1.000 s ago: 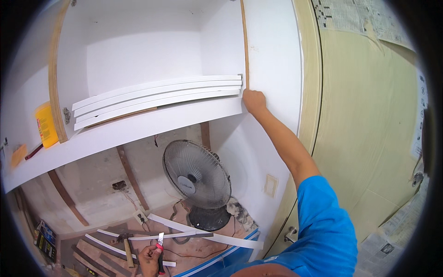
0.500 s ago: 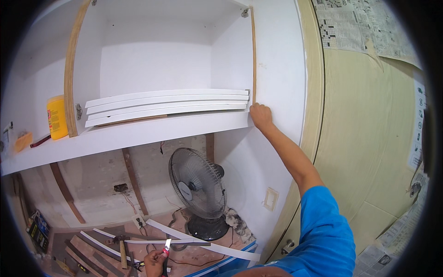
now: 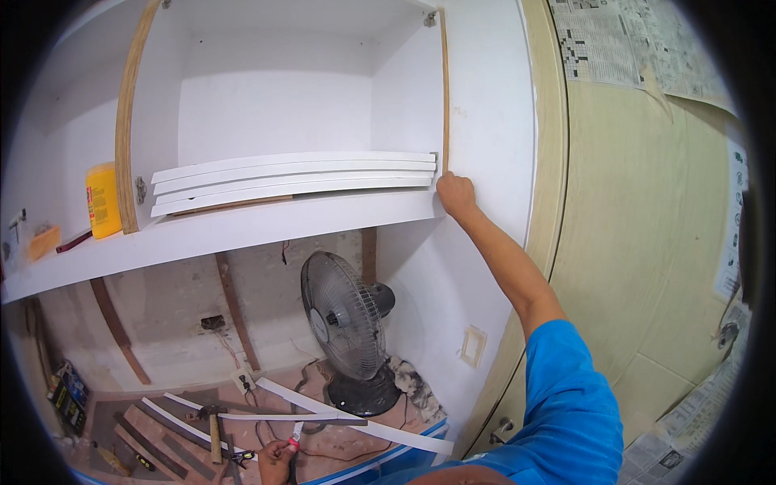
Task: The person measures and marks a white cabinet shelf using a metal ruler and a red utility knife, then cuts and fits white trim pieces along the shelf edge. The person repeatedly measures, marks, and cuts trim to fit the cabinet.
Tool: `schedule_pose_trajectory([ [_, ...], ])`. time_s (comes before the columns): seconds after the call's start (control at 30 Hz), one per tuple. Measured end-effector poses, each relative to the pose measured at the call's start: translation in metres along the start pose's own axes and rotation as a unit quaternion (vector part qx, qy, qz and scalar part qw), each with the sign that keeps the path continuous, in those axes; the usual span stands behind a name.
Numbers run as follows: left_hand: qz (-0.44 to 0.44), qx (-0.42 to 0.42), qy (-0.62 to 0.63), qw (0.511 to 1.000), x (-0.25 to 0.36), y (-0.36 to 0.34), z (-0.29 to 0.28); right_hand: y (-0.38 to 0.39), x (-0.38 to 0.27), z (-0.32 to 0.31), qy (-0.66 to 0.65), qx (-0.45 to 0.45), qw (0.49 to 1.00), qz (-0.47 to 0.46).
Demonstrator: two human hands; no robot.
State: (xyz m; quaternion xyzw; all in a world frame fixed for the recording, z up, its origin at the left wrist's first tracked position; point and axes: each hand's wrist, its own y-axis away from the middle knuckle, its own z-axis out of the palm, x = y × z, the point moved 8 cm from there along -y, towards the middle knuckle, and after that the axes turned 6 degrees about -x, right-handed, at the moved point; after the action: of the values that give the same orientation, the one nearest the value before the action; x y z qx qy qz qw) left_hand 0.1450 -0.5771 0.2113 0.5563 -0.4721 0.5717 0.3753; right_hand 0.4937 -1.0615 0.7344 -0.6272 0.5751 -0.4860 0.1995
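My right hand [image 3: 457, 195] is closed in a fist against the lower right corner of a white cabinet [image 3: 275, 113], at the foot of the thin wooden edging [image 3: 445, 97]. Whatever its fingers may hold is hidden. Low down, my left hand [image 3: 276, 463] is wrapped round a red-handled utility knife [image 3: 296, 439], its pale blade pointing up. Beside that hand lie a wooden-handled hammer [image 3: 215, 436] and long white strips [image 3: 364, 428] on the cluttered counter. Several white slats [image 3: 295, 171] rest stacked along the cabinet's bottom.
A black desk fan [image 3: 343, 315] stands on the counter below the cabinet. At left on the shelf are a yellow bottle [image 3: 103, 200] and an orange item [image 3: 44, 241]. On the right is a pale door [image 3: 638, 242] partly covered with newspaper [image 3: 647, 48].
My left hand has shifted slightly left, and the knife is a little lower beside the strips. My right fist stays at the cabinet corner. The fan head has turned further left.
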Motion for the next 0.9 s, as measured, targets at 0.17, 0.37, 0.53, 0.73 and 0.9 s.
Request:
schedule_pose_trajectory([
  [0.17, -0.001, -0.013, 0.016, 1.000, -0.012, 0.001, 0.005, 0.015, 0.012, -0.038, -0.206, 0.058, 0.974, 0.075],
  [0.37, 0.014, -0.029, -0.016, 0.999, -0.010, 0.002, 0.002, 0.065, -0.032, -0.030, -0.560, -0.065, 0.810, -0.164],
  [0.53, -0.043, -0.047, -0.002, 0.998, -0.014, 0.000, 0.011, 0.088, 0.014, 0.038, -0.397, -0.102, 0.896, 0.170],
  [0.73, -0.057, -0.049, -0.014, 0.997, -0.007, 0.004, 0.020, 0.076, 0.004, 0.036, -0.373, -0.064, 0.915, 0.141],
  [0.9, -0.073, -0.057, -0.009, 0.996, -0.017, 0.006, 0.024, 0.061, -0.015, 0.044, -0.283, -0.146, 0.936, 0.147],
])
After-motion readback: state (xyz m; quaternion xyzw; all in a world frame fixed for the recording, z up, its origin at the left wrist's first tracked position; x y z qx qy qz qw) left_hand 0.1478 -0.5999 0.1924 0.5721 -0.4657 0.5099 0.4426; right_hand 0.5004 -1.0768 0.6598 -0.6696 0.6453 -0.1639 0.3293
